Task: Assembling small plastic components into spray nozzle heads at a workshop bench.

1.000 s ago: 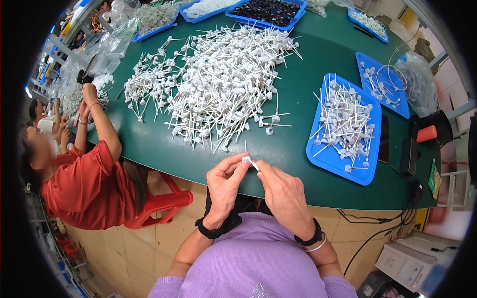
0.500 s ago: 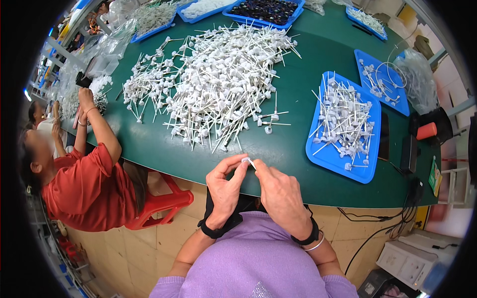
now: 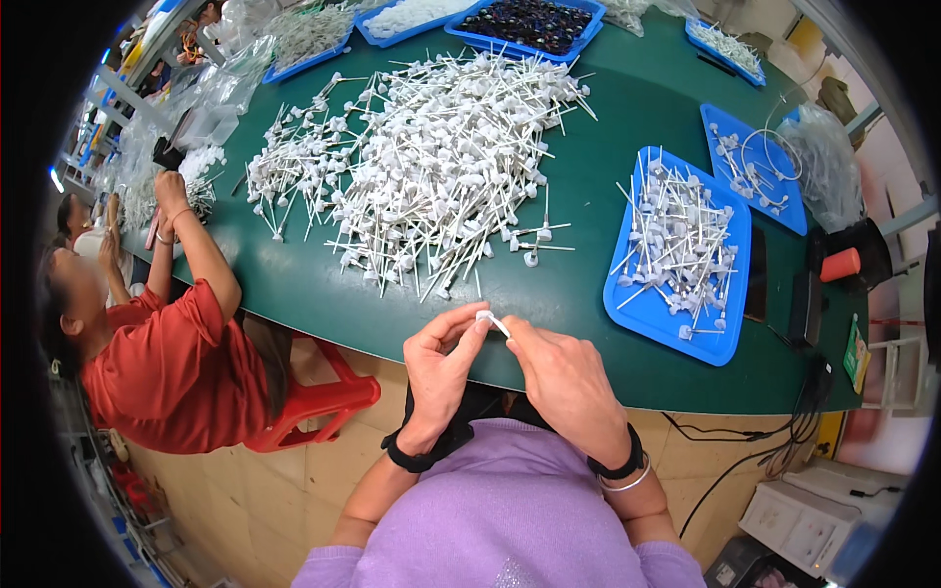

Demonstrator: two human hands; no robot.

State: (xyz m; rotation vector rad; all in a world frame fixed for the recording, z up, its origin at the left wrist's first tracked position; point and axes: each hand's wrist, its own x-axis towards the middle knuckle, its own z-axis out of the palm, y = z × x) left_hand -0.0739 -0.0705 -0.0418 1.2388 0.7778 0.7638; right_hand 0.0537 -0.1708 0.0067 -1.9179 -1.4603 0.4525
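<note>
Above the table's near edge, both my hands hold one small white plastic piece (image 3: 497, 321) with a thin stem and a wider head. My left hand (image 3: 438, 370) pinches the head between thumb and forefinger. My right hand (image 3: 567, 380) grips the stem end, its fingertips partly hidden behind the back of the hand. Beyond my hands spreads a big heap of similar white stemmed pieces (image 3: 441, 167). To the right, a blue tray (image 3: 627, 312) holds more of them in a loose pile.
A second blue tray (image 3: 784, 211) with a few pieces and a clear tube lies at the far right. More blue trays, one of dark parts (image 3: 529, 24), line the back. A person in red (image 3: 181, 367) works on the left, seated on a red stool (image 3: 338, 397).
My right hand has shifted slightly to the right and its wrist has turned outward. My left hand stays nearly still, and both still hold the white piece.
</note>
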